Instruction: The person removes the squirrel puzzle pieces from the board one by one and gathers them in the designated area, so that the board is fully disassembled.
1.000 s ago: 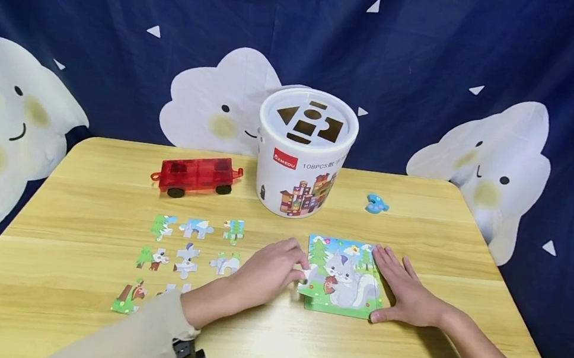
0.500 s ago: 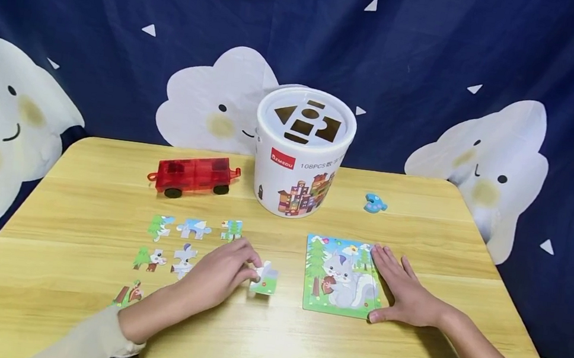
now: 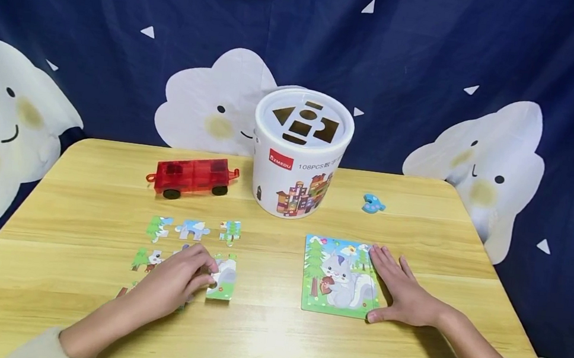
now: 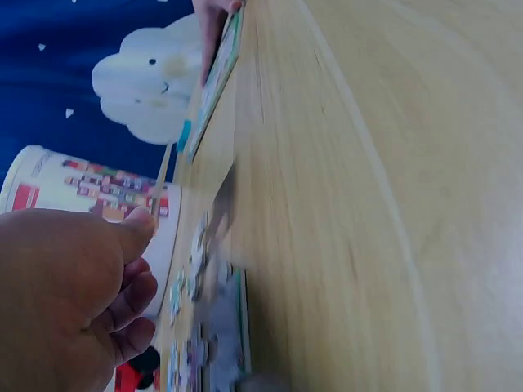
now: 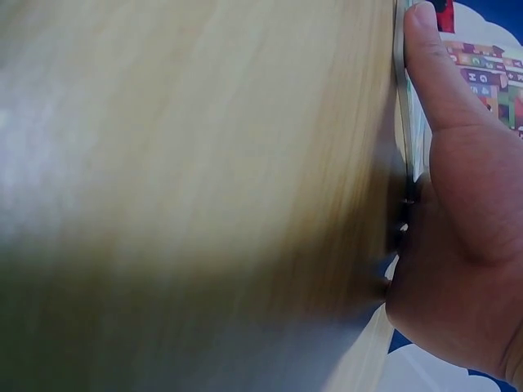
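My left hand (image 3: 172, 281) pinches a jigsaw piece (image 3: 221, 290) between thumb and fingertips. The piece is grey and white with a green lower edge, held low over the table at the right side of the loose pieces. In the left wrist view the pinched jigsaw piece (image 4: 162, 184) shows edge-on as a thin strip. Several loose jigsaw pieces (image 3: 192, 229) lie in rows, some hidden under my left hand and forearm. My right hand (image 3: 409, 298) rests with fingers spread on the right edge of a square squirrel picture board (image 3: 325, 303), thumb at its lower corner.
A white bucket (image 3: 297, 162) with a shape-hole lid stands at the back. To its left is a red transparent toy wagon (image 3: 193, 176); to its right lies a small blue piece (image 3: 373, 204). A dark blue cloud-print cloth (image 3: 389, 48) hangs behind the wooden table (image 3: 267, 344).
My left hand has carried the jigsaw piece leftward, away from the squirrel board and over to the right column of loose pieces. My right hand stays on the board.
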`<state>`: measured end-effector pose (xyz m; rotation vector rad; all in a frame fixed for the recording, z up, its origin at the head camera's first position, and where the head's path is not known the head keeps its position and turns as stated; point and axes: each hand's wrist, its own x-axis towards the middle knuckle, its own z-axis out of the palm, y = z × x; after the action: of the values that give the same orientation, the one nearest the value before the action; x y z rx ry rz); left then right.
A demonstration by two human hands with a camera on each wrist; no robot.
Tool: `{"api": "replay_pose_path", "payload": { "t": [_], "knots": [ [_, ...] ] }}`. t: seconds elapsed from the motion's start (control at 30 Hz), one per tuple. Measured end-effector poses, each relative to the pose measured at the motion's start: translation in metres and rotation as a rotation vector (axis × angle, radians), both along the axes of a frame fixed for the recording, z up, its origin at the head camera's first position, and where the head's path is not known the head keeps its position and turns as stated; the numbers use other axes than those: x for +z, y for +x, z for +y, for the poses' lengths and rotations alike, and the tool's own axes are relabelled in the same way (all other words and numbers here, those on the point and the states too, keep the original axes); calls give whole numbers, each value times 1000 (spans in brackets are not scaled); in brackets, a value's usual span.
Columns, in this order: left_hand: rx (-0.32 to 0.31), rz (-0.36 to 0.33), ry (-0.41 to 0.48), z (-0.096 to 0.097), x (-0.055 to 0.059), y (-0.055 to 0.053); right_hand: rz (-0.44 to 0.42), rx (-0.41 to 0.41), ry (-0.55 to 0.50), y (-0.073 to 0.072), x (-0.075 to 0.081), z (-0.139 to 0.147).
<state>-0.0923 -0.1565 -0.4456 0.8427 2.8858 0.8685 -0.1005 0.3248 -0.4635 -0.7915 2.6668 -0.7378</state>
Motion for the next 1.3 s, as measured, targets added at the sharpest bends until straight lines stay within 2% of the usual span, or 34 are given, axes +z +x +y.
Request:
{"api": "replay_pose_path", "payload": {
  "t": [0.2, 0.37, 0.67, 0.9, 1.17, 1.3],
  "knots": [
    [-40, 11, -29, -10, -7, 4, -4, -4, 5, 0, 0, 0],
    [-58, 29, -56, -11, -11, 6, -3, -2, 3, 1, 0, 0],
    [-88, -7, -89, -8, -12, 7, 12, 3, -1, 1, 1, -1],
    [-69, -6, -108, -9, -14, 8, 8, 4, -4, 0, 1, 0],
    [-69, -3, -83, -12, -14, 8, 12, 11, -5, 0, 1, -1],
    [-49, -3, -70, -15, -11, 7, 5, 3, 17, 0, 3, -1]
  ]
}}
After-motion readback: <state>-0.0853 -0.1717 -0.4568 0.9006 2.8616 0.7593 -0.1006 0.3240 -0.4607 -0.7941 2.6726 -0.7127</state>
